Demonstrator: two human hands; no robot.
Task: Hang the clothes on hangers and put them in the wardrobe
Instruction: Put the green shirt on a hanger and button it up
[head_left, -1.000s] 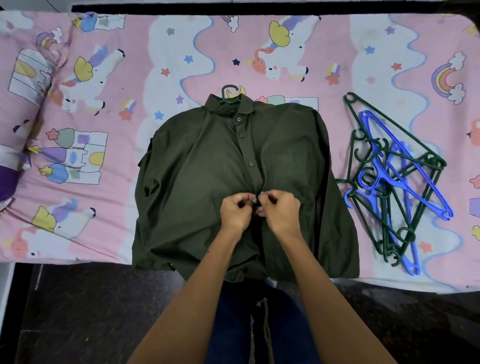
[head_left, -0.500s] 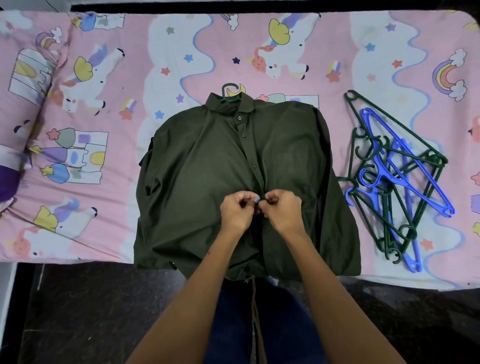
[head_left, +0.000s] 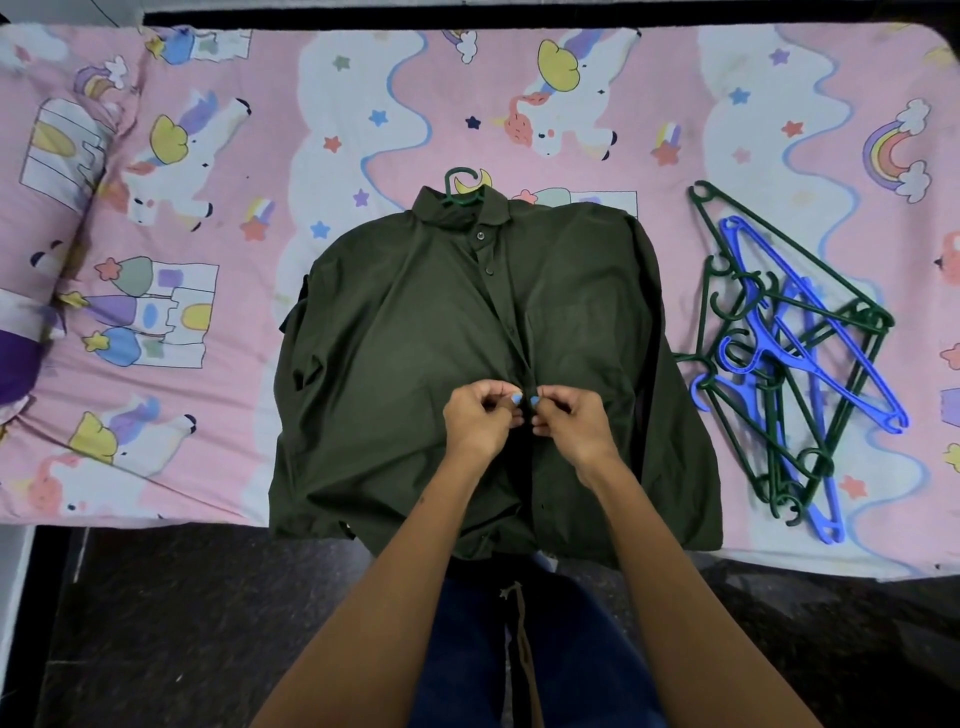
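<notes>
Shirt (head_left: 415, 338), soft and limp, lies on the bed (head_left: 311, 104) left of the spare hangers (head_left: 795, 364); left hand (head_left: 480, 421) and right hand (head_left: 569, 423) pinch its placket; lift by the hanger hook (head_left: 460, 184).

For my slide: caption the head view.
Both hands pinch the dark green shirt placket on the bed, spare hangers beside.

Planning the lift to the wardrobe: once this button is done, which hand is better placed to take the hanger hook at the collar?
Probably the left hand. The green hanger hook sticks out above the shirt collar, left of the placket. The right hand is slightly farther. Both now pinch the placket.
</notes>
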